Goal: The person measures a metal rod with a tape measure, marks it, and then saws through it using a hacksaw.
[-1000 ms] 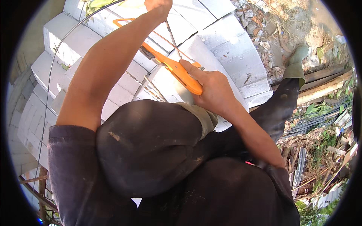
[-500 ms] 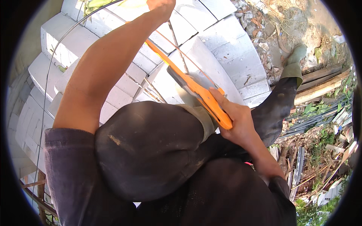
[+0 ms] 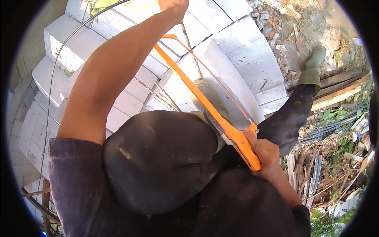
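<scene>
An orange-framed hacksaw slants across the middle, its handle low at the right. My right hand is closed around that handle. The thin reddish blade crosses over a thin dark metal rod. At the top edge, my left hand is closed where the rod's upper end meets it; its fingers are mostly cut off by the frame. The rod's lower end reaches my olive rubber boot, partly hidden behind my bent knee and the saw. Pale blocks lie under the rod and boot.
My other boot stands on littered ground at the right, beside wooden planks and a bundle of dark rods. A long thin bar curves down the left side over stacked white blocks. Scrap wood lies lower right.
My right hand has drawn the hacksaw back toward me, down and to the right, so its front end now shows near my left forearm. My left hand keeps its place at the top edge.
</scene>
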`<state>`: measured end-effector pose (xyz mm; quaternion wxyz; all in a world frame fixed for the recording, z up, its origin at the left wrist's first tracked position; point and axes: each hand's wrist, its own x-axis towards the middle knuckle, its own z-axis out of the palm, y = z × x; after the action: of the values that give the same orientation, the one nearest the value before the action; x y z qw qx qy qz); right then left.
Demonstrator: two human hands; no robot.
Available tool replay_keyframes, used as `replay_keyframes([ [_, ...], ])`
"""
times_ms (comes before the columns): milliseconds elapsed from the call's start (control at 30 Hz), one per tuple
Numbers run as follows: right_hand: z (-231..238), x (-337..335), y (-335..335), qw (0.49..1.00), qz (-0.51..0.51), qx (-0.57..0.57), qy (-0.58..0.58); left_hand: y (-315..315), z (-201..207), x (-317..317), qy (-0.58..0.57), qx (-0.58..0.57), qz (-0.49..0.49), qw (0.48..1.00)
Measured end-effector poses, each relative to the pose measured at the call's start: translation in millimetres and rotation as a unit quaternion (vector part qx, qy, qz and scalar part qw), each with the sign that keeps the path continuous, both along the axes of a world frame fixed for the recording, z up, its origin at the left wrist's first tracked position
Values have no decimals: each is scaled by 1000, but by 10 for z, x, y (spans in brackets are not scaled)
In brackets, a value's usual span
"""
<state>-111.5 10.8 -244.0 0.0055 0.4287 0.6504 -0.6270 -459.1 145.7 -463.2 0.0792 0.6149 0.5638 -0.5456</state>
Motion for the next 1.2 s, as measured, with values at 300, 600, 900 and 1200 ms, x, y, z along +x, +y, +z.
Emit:
replay_keyframes([
  [300, -713, -886, 137, 1000, 24, 3, 18, -206, -877, -506, -52, 58, 84, 993],
  [600, -852, -909, 154, 998, 50, 35, 23, -6, -429, -244, 8, -22, -11, 1000],
  [900, -137, 143, -94, 998, 27, 36, 38, -138, -386, -380, 7, 1, -51, 999],
  [1200, -411, -445, -9, 998, 41, 34, 14, -83, -619, -461, -252, 215, 456, 826],
])
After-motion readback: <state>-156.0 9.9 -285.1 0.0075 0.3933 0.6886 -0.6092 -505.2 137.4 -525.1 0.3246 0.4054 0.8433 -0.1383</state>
